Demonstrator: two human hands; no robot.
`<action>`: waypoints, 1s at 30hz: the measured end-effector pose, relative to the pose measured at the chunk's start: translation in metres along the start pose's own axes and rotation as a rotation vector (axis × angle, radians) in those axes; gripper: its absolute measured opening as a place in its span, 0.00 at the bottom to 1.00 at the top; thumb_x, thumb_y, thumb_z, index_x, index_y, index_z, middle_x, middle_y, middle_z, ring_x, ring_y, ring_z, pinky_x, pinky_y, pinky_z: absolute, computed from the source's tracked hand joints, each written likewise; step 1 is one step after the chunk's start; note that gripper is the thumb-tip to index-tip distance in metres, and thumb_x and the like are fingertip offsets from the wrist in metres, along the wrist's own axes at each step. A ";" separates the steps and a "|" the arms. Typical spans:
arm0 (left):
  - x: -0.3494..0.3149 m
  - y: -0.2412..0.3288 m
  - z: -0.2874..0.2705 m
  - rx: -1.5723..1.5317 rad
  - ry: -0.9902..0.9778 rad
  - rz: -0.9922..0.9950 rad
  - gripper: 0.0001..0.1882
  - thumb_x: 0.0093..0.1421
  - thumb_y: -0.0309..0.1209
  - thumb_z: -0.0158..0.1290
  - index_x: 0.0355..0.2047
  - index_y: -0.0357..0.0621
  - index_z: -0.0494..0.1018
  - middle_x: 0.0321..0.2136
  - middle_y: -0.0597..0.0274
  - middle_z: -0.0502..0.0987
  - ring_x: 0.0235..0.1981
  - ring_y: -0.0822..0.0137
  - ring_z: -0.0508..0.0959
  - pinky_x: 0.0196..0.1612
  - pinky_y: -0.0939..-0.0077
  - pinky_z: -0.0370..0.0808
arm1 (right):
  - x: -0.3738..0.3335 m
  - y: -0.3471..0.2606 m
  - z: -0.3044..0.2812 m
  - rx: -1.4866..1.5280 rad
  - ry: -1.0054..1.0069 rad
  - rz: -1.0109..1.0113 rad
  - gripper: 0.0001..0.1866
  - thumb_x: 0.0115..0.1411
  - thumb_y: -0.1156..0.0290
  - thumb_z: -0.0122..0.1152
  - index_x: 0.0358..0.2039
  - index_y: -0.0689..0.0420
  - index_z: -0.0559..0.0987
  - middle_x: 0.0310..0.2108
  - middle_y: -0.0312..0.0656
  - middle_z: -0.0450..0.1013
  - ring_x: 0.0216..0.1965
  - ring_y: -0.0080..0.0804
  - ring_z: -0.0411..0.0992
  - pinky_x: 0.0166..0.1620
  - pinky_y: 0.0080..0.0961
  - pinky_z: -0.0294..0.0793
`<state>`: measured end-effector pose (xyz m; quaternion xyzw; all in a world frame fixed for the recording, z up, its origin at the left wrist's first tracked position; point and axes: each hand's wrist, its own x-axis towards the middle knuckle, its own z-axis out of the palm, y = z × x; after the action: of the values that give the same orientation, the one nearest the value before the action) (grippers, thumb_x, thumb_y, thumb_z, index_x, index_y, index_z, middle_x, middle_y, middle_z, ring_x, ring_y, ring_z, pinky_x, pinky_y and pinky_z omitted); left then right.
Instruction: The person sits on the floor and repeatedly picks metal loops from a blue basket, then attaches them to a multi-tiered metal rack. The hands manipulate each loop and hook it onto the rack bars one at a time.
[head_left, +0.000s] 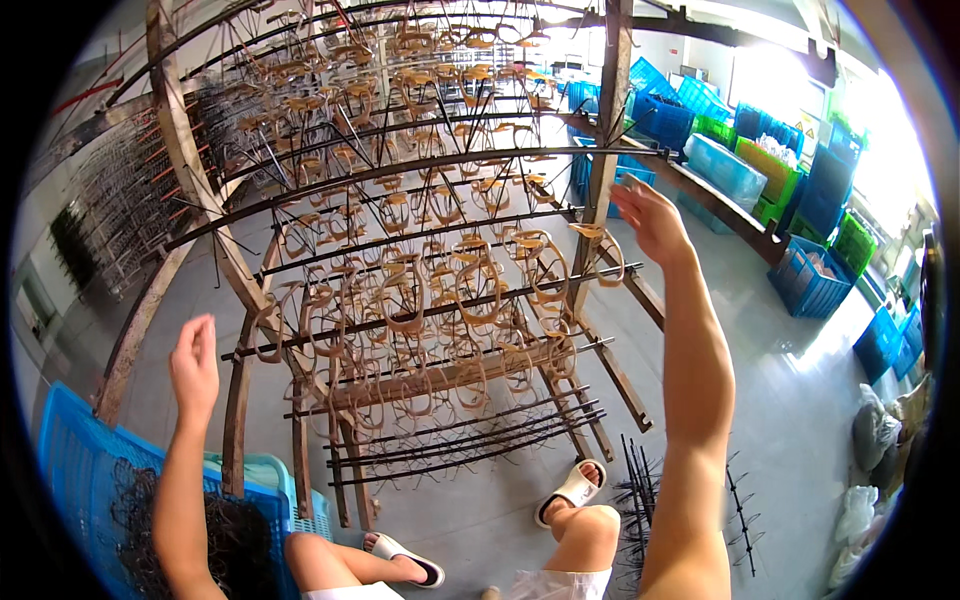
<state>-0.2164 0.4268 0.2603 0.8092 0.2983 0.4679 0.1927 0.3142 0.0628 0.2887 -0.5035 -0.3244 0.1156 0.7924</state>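
A wooden rack (600,190) stands before me with black rods laid across it in tiers. Amber-brown, loop-shaped pieces (405,295) hang in rows from the rods. My left hand (195,365) is raised left of the rack, fingers stretched out and holding nothing. Closest to it is the left end of a black rod (300,342) carrying loops; a gap shows between them. My right hand (650,222) is raised at the rack's right post, fingers extended and nothing visible in them. Just above its fingertips is the right end of a higher black rod (480,155).
A blue crate (75,440) with dark wiry pieces (235,540) stands at my lower left. Spiky black rods (635,500) lie on the floor by my right foot. Blue and green crates (810,280) stack at the right. Another loaded rack (130,200) stands far left.
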 end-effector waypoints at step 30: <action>-0.314 -0.031 0.064 -1.439 0.014 -0.878 0.12 0.65 0.35 0.39 0.34 0.41 0.69 0.42 0.52 0.74 0.52 0.63 0.67 0.61 0.66 0.53 | -0.305 0.201 -0.088 0.633 0.869 0.610 0.14 0.64 0.63 0.45 0.24 0.58 0.68 0.18 0.39 0.63 0.20 0.34 0.65 0.36 0.45 0.76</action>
<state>-0.2908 0.2394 0.0088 0.2968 0.2162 0.4316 0.8239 0.1661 -0.0624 -0.0332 -0.3152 0.2364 0.2119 0.8943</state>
